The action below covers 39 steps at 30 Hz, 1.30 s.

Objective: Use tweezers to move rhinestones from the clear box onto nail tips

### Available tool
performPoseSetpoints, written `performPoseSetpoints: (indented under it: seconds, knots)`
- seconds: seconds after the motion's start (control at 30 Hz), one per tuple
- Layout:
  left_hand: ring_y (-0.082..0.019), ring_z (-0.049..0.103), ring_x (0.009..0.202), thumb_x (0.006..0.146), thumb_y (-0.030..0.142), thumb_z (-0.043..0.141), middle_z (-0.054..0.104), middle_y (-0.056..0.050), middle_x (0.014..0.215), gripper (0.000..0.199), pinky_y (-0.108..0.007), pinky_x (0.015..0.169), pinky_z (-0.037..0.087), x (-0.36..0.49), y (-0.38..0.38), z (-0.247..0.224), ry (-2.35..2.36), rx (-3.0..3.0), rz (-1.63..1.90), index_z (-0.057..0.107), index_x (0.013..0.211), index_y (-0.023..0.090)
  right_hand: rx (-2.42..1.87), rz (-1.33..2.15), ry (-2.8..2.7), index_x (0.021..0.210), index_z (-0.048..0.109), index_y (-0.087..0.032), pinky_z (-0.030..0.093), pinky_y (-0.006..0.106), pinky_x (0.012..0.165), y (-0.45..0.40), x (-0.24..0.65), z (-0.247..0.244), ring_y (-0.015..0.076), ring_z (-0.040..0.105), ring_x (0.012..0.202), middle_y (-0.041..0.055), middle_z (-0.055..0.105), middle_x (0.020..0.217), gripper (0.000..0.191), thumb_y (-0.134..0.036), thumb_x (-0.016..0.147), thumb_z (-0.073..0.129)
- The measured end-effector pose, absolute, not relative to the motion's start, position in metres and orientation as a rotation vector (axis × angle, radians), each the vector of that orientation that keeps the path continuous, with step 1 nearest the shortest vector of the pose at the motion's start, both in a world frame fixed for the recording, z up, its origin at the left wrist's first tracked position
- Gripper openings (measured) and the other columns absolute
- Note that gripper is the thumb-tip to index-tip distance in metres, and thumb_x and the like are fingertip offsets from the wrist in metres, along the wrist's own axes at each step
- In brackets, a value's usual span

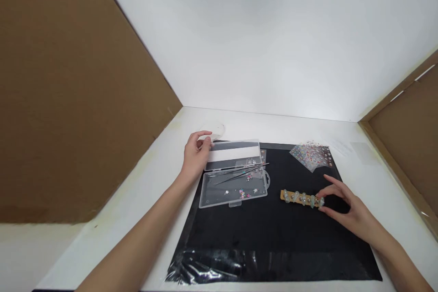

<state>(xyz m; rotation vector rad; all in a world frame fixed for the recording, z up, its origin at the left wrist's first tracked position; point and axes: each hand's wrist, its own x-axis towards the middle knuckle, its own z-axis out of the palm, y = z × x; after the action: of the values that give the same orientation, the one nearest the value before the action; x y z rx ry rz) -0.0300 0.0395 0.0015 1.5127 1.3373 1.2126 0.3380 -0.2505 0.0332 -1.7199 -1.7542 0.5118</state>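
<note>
My right hand [345, 207] pinches the right end of a wooden strip [282, 195] between thumb and fingers. Pale, glossy nail tips with silvery beads are set along this strip, which lies over the black mat. At the upper left corner of an open clear plastic case [201, 196], my left hand [197, 153] has its thumb and fingers closed together. A clear round piece of plastic [217, 127] shows just behind those fingertips; what they grip is hard to make out. Slim metal tweezers [239, 175] rest across the case, and small colourful flower-like charms [242, 193] are scattered in its near half.
Shiny sticker sheets [311, 156] lie at the mat's far right corner. Another small sheet [263, 157] sits partly under the case. Beneath everything is a black mat [267, 237] with a glossy near edge. Brown board walls [85, 100] and a white back wall [273, 45] enclose the white table.
</note>
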Motion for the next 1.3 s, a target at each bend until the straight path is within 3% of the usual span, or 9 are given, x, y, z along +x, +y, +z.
performPoseSetpoints:
  seconds: [0.2,0.43,0.73,0.83,0.93,1.0,1.07,1.2,1.3]
  knots:
    - [-0.023,0.069,0.084,0.094,0.05,0.059,0.067,-0.003,0.084,0.033,-0.034,0.076,0.05,-0.035,0.041,-0.002,1.337,1.546,1.224,0.065,0.113,0.024,-1.73,0.669,-1.798,0.154,0.053,-0.032,0.055,0.056,0.109,-0.215,0.354,0.033,0.0281,0.073,0.115,0.0069,0.082,0.11,0.064,-0.055,0.096,0.07]
    - [-0.023,0.069,0.079,0.097,0.053,0.059,0.069,-0.003,0.077,0.033,-0.033,0.069,0.049,-0.031,0.039,0.004,1.425,1.491,1.211,0.067,0.111,0.024,-1.627,0.919,-1.796,0.168,0.029,-0.033,0.063,0.046,0.096,-0.208,0.36,0.037,0.0275,0.074,0.117,0.009,0.082,0.109,0.089,-0.06,0.094,0.071]
    - [-0.023,0.065,0.077,0.102,0.07,0.047,0.074,-0.004,0.091,0.053,-0.035,0.065,0.046,-0.029,0.025,0.015,1.53,1.564,1.101,0.069,0.118,0.024,-1.544,1.067,-1.859,0.165,0.034,-0.04,0.059,0.05,0.105,-0.212,0.373,0.06,0.0292,0.069,0.128,0.0057,0.082,0.11,0.08,-0.056,0.096,0.071]
    - [-0.03,0.07,0.098,0.104,0.065,0.046,0.075,-0.007,0.107,0.051,-0.04,0.072,0.053,-0.028,0.014,0.028,1.542,1.781,1.056,0.069,0.125,0.025,-1.522,0.995,-1.873,0.16,0.046,-0.038,0.061,0.048,0.101,-0.207,0.376,0.061,0.0289,0.074,0.119,0.0048,0.083,0.1,0.067,-0.053,0.098,0.068]
    - [-0.035,0.065,0.126,0.104,0.054,0.052,0.071,-0.005,0.13,0.037,-0.045,0.087,0.059,-0.025,0.004,0.038,1.406,2.099,1.151,0.069,0.124,0.028,-1.557,0.759,-1.835,0.149,0.061,-0.031,0.065,0.04,0.086,-0.202,0.381,0.055,0.0243,0.079,0.089,0.0042,0.082,0.085,0.05,-0.048,0.102,0.062]
    - [-0.031,0.065,0.127,0.103,0.041,0.058,0.07,-0.003,0.135,0.028,-0.046,0.099,0.057,-0.024,0.0,0.042,1.154,2.377,1.174,0.069,0.126,0.029,-1.584,0.511,-1.821,0.142,0.066,-0.027,0.063,0.035,0.074,-0.198,0.382,0.049,0.0192,0.075,0.069,0.0006,0.077,0.073,0.041,-0.04,0.104,0.06]
    - [-0.025,0.07,0.116,0.102,0.031,0.062,0.075,-0.002,0.13,0.028,-0.043,0.1,0.056,-0.024,-0.005,0.042,0.808,2.634,1.06,0.069,0.129,0.031,-1.588,0.243,-1.807,0.145,0.063,-0.026,0.062,0.034,0.073,-0.194,0.381,0.043,0.0174,0.072,0.064,-0.0024,0.075,0.069,0.041,-0.03,0.104,0.06]
    - [-0.022,0.073,0.104,0.103,0.031,0.065,0.081,-0.001,0.116,0.032,-0.037,0.093,0.054,-0.021,-0.016,0.041,0.503,2.838,0.791,0.068,0.135,0.031,-1.547,-0.161,-1.792,0.164,0.036,-0.028,0.058,0.047,0.095,-0.186,0.379,0.034,0.0226,0.076,0.094,0.0028,0.08,0.095,0.068,-0.02,0.101,0.061]
    - [-0.023,0.072,0.104,0.107,0.032,0.058,0.081,-0.003,0.117,0.031,-0.036,0.091,0.053,-0.017,-0.021,0.038,0.546,2.87,0.729,0.068,0.137,0.028,-1.514,-0.429,-1.797,0.167,0.028,-0.034,0.054,0.055,0.102,-0.181,0.385,0.028,0.0298,0.066,0.127,0.015,0.06,0.148,0.082,-0.019,0.097,0.067]
